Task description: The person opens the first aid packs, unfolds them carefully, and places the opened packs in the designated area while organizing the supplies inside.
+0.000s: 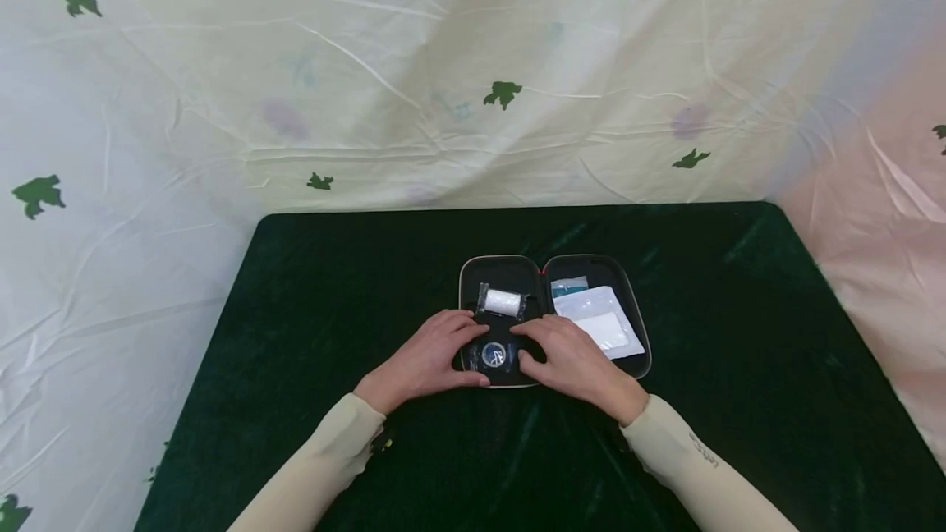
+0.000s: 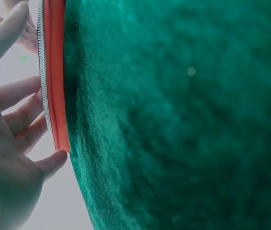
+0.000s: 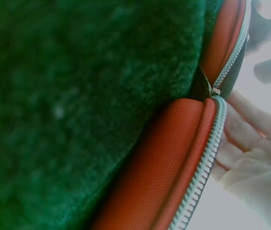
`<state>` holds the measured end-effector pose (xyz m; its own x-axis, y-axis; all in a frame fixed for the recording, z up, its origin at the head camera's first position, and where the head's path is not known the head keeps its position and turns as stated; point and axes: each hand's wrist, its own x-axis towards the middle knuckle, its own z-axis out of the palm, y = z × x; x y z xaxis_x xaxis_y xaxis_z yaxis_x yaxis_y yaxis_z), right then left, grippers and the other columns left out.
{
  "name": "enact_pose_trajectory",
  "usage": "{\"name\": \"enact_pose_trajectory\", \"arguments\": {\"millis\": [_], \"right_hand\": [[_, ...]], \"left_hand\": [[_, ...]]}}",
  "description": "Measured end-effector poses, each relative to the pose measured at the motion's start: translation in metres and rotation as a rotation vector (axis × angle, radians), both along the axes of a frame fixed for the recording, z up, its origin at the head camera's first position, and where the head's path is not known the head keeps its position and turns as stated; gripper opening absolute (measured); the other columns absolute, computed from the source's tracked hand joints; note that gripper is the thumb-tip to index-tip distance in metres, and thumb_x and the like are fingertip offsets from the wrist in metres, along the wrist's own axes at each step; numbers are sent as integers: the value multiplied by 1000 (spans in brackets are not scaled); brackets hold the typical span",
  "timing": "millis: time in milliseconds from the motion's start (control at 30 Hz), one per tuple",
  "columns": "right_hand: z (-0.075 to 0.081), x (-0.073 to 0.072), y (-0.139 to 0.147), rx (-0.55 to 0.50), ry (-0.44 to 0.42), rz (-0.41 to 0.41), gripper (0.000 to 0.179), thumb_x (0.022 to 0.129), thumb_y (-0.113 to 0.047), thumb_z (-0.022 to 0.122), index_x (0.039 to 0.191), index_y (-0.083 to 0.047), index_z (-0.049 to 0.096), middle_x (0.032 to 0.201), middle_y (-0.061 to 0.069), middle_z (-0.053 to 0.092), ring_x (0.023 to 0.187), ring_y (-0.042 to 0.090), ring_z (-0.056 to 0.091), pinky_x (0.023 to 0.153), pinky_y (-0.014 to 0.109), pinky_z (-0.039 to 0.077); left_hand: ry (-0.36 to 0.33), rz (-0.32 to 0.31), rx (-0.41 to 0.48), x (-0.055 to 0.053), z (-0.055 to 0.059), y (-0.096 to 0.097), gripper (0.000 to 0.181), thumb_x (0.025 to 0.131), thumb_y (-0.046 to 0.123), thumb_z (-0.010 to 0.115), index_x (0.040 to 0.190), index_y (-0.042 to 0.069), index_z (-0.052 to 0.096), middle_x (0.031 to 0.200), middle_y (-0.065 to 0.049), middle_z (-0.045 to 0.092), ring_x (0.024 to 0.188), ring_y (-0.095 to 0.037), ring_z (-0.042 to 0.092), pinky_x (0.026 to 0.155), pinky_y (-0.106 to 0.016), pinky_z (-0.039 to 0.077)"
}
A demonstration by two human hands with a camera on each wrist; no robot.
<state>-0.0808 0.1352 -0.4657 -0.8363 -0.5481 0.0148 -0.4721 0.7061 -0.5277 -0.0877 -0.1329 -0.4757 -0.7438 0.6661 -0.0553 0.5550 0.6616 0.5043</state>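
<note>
A red zippered case (image 1: 504,271) with a black inside lies unfolded on the table in the head view. Its left half holds a white roll in clear wrap (image 1: 503,302) and, nearer me, a round item in clear wrap (image 1: 493,355). My left hand (image 1: 436,353) reaches over the left rim, fingers apart and thumb by the near edge. From the other side my right hand (image 1: 571,358) hangs over the middle, its thumb and fingertips beside the round item. Neither hand visibly grips anything. Both wrist views show the case's red side and silver zipper (image 3: 203,165) close up.
In the case's right half lie a white flat packet (image 1: 602,320) and a small blue-and-white packet (image 1: 569,286). Dark green velvet cloth (image 1: 355,269) covers the table. Behind it hangs a pale curtain (image 1: 591,39) with green leaf and bird-like shapes.
</note>
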Motion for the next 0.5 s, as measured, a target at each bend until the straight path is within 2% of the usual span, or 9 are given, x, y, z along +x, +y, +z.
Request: {"name": "enact_pose_trajectory", "arguments": {"millis": [133,267,500], "right_hand": [[-1,-1,1,-3,-1,9,40,95,-29,72,131,-10,70,123,7,72,115,23,65,102,48,51],[-1,-2,1,5,2,54,46,94,-34,75,134,-11,68,126,6,71,115,22,65,104,49,49],[1,-3,2,20,-45,130,62,91,-46,78,141,-13,62,136,5,66,126,23,60,115,58,35]], "left_hand": [[16,-38,-1,0,-1,0,78,86,59,78,147,14,57,146,-8,54,147,-26,39,124,-50,24],[8,-57,-11,-1,-1,0,81,81,58,82,144,13,58,144,-8,53,149,-27,34,125,-51,21],[-38,-57,34,0,-3,1,76,83,46,85,144,13,55,145,-6,53,152,-24,29,125,-52,18]]}}
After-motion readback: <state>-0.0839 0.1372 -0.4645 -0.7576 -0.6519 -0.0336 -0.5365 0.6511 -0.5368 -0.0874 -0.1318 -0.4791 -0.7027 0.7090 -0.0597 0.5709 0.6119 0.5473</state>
